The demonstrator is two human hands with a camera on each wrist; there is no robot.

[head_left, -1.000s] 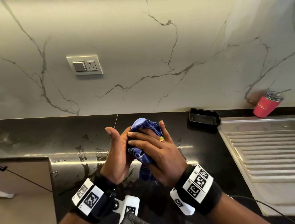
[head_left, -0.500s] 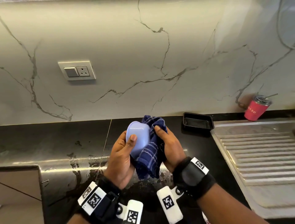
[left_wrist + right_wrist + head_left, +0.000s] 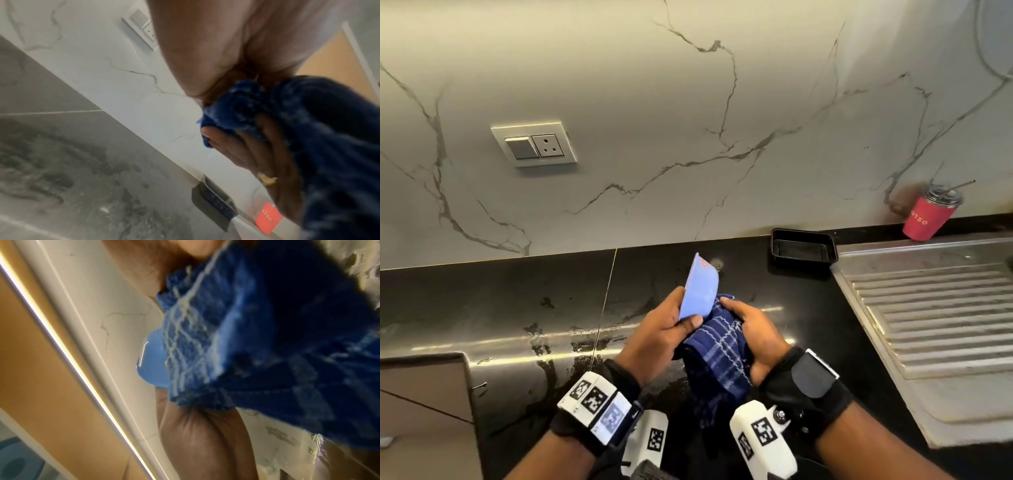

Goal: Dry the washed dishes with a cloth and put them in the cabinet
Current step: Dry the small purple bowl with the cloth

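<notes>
A small light blue plastic bowl [image 3: 699, 291] is held over the black counter, tilted on edge with its rim toward the left. My left hand [image 3: 671, 325] grips it, thumb across its lower side. My right hand [image 3: 750, 329] holds a dark blue checked cloth [image 3: 722, 356] bunched against the bowl's right side, and the rest of the cloth hangs down between my wrists. In the right wrist view the bowl [image 3: 151, 360] peeks out from behind the cloth [image 3: 257, 340]. In the left wrist view the cloth [image 3: 318, 146] and my right hand's fingers [image 3: 242, 146] fill the right side.
A black rectangular tray [image 3: 803, 247] sits at the back of the wet black counter [image 3: 534, 308]. A steel draining board [image 3: 935, 308] lies to the right, with a red tumbler [image 3: 929, 216] behind it. A brown cabinet top [image 3: 421, 411] is at the lower left.
The right hand has slid off the top of the bowl and now holds the cloth at its right side. The left hand has turned the bowl up onto its edge.
</notes>
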